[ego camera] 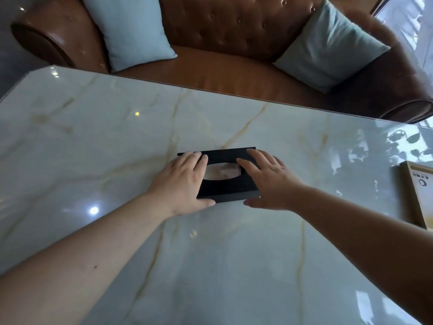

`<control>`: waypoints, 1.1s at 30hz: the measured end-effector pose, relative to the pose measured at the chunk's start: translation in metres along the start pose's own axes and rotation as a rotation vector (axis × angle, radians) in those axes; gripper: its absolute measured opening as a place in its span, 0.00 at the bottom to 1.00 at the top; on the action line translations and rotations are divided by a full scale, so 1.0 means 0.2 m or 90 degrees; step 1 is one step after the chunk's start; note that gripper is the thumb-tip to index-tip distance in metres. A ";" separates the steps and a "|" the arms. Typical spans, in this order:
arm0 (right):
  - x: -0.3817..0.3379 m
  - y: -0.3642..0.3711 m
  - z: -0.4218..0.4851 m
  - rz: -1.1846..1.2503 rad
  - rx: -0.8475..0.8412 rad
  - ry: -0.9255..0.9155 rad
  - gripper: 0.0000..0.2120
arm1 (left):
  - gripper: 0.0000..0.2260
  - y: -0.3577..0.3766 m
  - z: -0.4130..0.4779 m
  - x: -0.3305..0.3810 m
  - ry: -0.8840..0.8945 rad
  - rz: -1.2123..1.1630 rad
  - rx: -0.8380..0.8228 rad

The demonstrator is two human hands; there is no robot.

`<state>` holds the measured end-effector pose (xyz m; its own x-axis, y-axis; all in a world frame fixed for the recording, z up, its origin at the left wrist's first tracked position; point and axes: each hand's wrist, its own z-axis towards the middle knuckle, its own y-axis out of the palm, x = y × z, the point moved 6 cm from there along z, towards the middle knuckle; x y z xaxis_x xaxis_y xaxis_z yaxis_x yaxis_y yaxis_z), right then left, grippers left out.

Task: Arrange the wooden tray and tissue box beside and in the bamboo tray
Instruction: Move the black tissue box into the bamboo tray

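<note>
While both hands rest on the black tissue box [225,177], it lies flat near the middle of the marble table [98,141], with its long side across the view and the oval opening facing up. The left hand [180,184] covers the left end of the box, fingers spread over the top and the thumb against the near edge. The right hand [269,181] covers the right end in the same way, with its thumb low at the near right corner. The fingers of both hands are spread and flat, not curled closed; together they press on the box from the two ends, and I cannot tell if it is lifted from the table.

Around the box the table is free on all sides: a wide bare area to the left, a bare strip to the far edge, and much open surface toward the person. At the right border of the view lies a light bamboo tray [414,195], only partly seen, well apart from the box.

The surface is glossy pale marble with yellow veins and bright reflections of lamps. Behind the far edge stands a brown leather sofa [234,31] with a left cushion [131,29] and a right cushion [328,45], both pale blue.
</note>
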<state>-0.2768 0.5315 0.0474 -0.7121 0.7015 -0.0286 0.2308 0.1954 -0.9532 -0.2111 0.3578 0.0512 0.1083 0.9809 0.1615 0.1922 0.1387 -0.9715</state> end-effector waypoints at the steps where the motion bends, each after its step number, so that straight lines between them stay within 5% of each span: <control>1: 0.00 0.00 0.03 -0.012 -0.011 0.003 0.49 | 0.50 0.02 0.02 -0.02 -0.006 0.019 -0.020; 10: 0.04 0.07 0.18 -0.089 -0.094 0.030 0.59 | 0.58 0.17 0.11 -0.16 -0.050 0.090 -0.152; 21: 0.06 0.08 0.10 -0.120 -0.050 0.022 0.58 | 0.56 0.14 0.08 -0.08 0.023 0.119 -0.052; 33: 0.44 0.04 -0.41 -0.086 0.027 0.065 0.58 | 0.55 0.00 0.14 0.50 0.079 0.154 -0.022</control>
<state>-0.2829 0.6499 0.0613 -0.6629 0.7375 0.1290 0.1085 0.2650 -0.9581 -0.2268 0.4594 0.0617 0.2741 0.9602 -0.0531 0.1787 -0.1051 -0.9783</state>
